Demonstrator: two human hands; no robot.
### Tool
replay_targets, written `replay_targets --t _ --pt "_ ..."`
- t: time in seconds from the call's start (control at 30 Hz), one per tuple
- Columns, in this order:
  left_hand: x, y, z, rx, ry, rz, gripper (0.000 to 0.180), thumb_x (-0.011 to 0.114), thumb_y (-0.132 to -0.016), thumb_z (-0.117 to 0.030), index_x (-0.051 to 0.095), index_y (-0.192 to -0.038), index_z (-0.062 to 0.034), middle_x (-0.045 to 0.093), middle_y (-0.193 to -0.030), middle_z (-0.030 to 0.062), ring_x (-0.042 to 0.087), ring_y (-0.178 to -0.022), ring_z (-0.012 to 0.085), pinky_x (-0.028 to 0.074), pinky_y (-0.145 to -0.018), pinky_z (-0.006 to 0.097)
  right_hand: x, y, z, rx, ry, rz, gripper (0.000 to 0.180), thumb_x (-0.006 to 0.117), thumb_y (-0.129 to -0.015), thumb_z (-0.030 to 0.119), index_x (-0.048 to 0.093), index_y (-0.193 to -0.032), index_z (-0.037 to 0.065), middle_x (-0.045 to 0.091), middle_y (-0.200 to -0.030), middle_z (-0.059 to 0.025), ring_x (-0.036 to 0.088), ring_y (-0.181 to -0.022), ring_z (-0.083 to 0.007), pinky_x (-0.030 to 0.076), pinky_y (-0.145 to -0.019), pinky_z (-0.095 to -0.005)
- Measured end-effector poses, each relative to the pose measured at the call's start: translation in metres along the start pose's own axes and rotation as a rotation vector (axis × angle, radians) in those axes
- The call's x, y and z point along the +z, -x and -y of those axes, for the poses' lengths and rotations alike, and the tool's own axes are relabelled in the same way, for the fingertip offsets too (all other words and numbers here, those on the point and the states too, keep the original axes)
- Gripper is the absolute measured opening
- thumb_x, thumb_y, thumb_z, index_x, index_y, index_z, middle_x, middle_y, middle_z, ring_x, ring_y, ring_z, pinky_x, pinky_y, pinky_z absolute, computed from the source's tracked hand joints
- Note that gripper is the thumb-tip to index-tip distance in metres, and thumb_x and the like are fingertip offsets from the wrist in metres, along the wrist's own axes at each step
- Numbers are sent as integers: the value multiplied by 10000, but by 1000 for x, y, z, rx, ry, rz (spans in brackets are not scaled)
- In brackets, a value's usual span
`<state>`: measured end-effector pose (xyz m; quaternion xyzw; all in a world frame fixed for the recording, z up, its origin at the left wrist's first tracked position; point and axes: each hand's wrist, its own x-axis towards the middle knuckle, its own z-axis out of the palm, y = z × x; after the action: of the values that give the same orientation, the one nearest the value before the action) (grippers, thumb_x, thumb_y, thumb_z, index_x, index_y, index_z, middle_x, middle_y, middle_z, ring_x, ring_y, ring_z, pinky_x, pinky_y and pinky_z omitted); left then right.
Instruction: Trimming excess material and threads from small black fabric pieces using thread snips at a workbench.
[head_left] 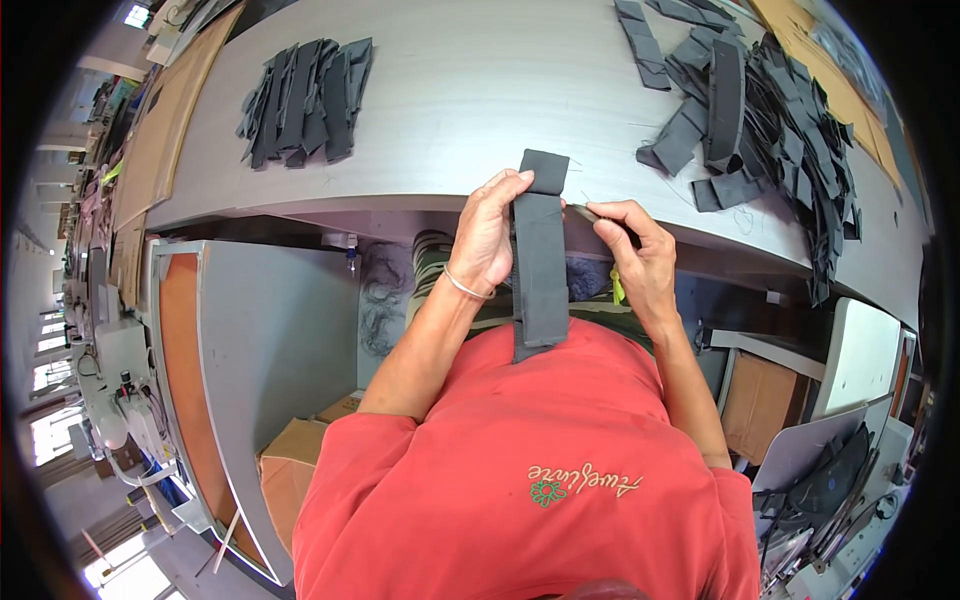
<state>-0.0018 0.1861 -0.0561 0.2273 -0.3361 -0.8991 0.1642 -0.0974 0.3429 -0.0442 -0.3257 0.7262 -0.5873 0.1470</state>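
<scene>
My left hand (489,225) pinches a dark grey fabric strip (541,265) near its top, thumb on the front. The strip hangs upright over the table's front edge, its lower end against my red shirt; its top end is a separate folded-looking flap. In my closed right hand (640,255) is a small pointed metal tool (585,211), its tip at the strip's right edge. Most of the tool is hidden by my fingers, so its exact kind is unclear. A yellow-green tie (617,285) dangles below that hand.
A pale table (470,100) spans the front. On it lie a neat bundle of dark strips (308,103) at left and a tangled heap of strips (775,130) at right, partly overhanging the edge. Below stand a grey cabinet (270,330) and cardboard boxes (290,465).
</scene>
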Motion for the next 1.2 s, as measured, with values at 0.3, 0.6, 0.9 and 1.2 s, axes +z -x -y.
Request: replay_targets --t 0.3,0.6,0.9,1.2 --pt "7 1 2 36 -38 24 171 537 -930 -144 518 -783 -59 649 -834 144 652 -771 193 550 -725 306 11 7 13 -314 391 43 133 692 -782 146 680 -912 121 631 -754 -29 591 -670 -209 416 -589 -324" --pt "7 3 5 54 -11 43 154 558 -920 -126 520 -782 -70 632 -841 78 636 -792 162 530 -725 274 21 4 10 -439 468 6 137 706 -766 154 686 -896 118 630 -746 -27 590 -667 -194 414 -580 -324" --pt "11 9 4 101 -283 105 278 509 -955 -180 561 -1187 -34 598 -1037 92 594 -901 153 487 -793 284 1 -16 9 43 141 30 258 674 -849 96 607 -1095 53 614 -785 -27 564 -712 -76 458 -649 -220" --pt "-7 23 7 -258 -100 361 557 573 -875 -101 348 -1366 35 582 -1110 171 618 -949 216 536 -790 314 -12 -26 12 36 -469 -38 114 655 -811 -8 598 -895 44 619 -970 -20 492 -807 -38 389 -691 -207"
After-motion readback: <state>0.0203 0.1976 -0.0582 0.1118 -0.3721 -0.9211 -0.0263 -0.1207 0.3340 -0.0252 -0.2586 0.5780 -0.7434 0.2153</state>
